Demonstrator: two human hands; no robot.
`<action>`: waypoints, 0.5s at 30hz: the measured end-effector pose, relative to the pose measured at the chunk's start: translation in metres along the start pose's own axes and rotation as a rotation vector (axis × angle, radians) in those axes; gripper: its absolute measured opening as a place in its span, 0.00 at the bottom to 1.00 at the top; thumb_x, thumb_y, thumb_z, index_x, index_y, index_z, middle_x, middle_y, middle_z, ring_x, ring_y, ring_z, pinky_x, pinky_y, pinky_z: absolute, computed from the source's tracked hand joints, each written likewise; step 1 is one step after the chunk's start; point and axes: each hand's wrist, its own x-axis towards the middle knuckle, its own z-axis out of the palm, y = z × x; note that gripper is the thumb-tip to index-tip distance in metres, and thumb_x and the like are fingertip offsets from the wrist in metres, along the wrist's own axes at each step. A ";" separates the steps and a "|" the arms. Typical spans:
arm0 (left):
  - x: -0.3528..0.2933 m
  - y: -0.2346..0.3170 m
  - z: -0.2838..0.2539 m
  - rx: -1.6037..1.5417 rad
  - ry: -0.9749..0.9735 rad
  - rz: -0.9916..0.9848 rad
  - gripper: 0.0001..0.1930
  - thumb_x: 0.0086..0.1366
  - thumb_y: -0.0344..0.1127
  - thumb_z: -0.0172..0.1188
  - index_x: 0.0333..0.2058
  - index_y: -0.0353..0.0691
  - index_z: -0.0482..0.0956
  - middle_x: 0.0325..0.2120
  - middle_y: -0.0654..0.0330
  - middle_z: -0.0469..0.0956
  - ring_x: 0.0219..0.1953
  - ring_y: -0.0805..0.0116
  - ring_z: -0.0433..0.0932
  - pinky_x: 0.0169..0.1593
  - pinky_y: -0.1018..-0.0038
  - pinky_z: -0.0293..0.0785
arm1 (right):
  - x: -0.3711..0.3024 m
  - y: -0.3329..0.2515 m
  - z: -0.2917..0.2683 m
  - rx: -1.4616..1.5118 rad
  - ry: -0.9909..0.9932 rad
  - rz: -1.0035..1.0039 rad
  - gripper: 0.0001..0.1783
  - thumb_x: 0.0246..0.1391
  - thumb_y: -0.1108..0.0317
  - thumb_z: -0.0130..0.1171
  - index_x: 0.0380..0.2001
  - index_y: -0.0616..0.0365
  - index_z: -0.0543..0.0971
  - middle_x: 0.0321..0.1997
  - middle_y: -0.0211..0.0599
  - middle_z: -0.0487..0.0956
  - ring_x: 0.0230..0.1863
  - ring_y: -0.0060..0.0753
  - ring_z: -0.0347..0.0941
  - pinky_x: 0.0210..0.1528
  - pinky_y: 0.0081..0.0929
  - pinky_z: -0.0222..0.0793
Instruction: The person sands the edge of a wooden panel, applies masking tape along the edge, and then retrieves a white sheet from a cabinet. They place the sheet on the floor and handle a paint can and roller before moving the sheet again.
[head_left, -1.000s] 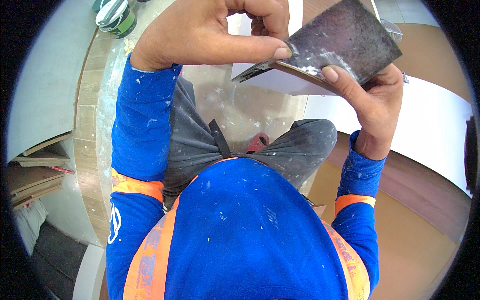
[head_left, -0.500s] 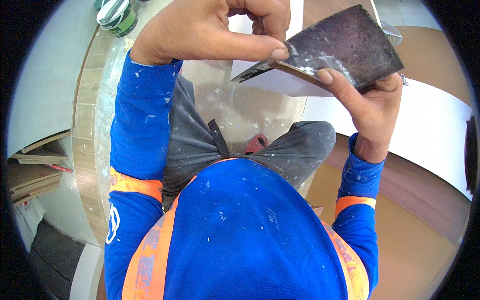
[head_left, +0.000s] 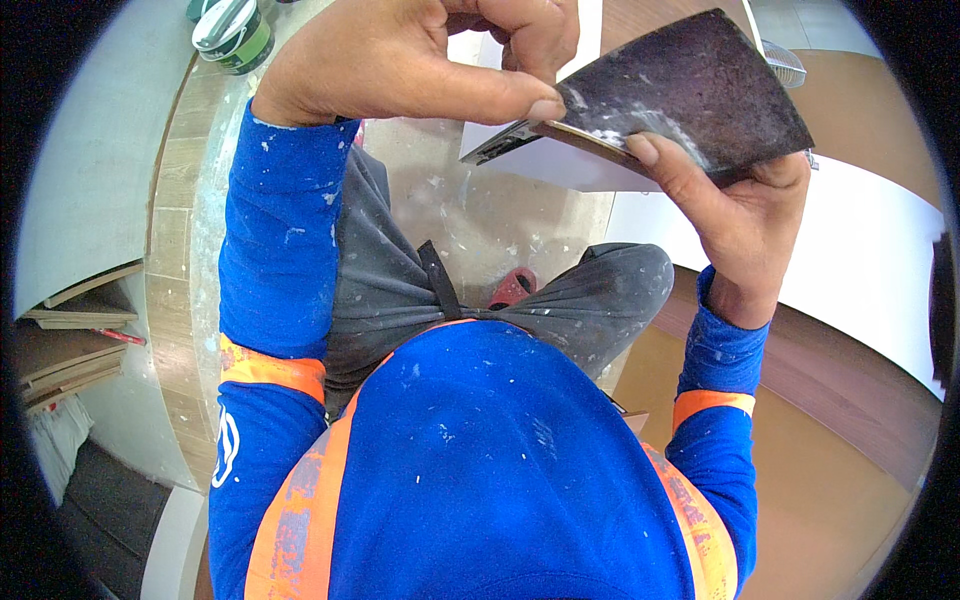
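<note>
A dark, flat rectangular board (head_left: 700,85) with white smears is held up and tilted in front of me. My right hand (head_left: 735,205) grips its lower right side, the thumb lying over the near edge and the fingers mostly hidden behind. At the board's left corner my left hand (head_left: 440,60) is closed, thumb and forefinger pinched together. Whether that pinch holds the corner or something thin beside it, I cannot make out. Just under the corner shows a narrow dark strip (head_left: 503,145); its kind is unclear.
A green and white bucket (head_left: 234,38) stands at the far left. White panels (head_left: 860,230) and a brown board (head_left: 790,440) lie to the right, with a small fan-like grille (head_left: 783,65) beyond. Stacked boards (head_left: 75,350) are at the left, and a red shoe (head_left: 513,287) is on the floor.
My left hand has shifted slightly left. The board has tipped a little, so its near edge looks lighter. My right hand keeps its grip.
</note>
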 end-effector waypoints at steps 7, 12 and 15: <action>0.000 0.001 -0.002 -0.011 -0.005 -0.025 0.10 0.56 0.29 0.75 0.22 0.36 0.82 0.24 0.62 0.79 0.29 0.73 0.75 0.36 0.74 0.68 | -0.004 -0.005 0.004 -0.039 0.014 0.055 0.19 0.48 0.80 0.76 0.45 0.64 0.85 0.42 0.38 0.88 0.43 0.28 0.84 0.50 0.27 0.79; 0.001 0.003 -0.003 0.029 -0.020 0.047 0.09 0.56 0.29 0.75 0.22 0.36 0.82 0.24 0.61 0.79 0.29 0.72 0.75 0.35 0.74 0.68 | -0.002 -0.001 0.003 -0.012 0.013 0.045 0.19 0.49 0.79 0.76 0.46 0.65 0.85 0.43 0.37 0.88 0.43 0.27 0.84 0.50 0.27 0.79; 0.001 0.002 -0.002 0.004 0.003 -0.002 0.09 0.57 0.29 0.75 0.23 0.36 0.83 0.25 0.61 0.80 0.29 0.72 0.75 0.35 0.74 0.68 | 0.000 0.004 0.000 0.077 0.000 0.050 0.20 0.50 0.79 0.75 0.47 0.65 0.85 0.43 0.37 0.88 0.44 0.26 0.83 0.50 0.26 0.78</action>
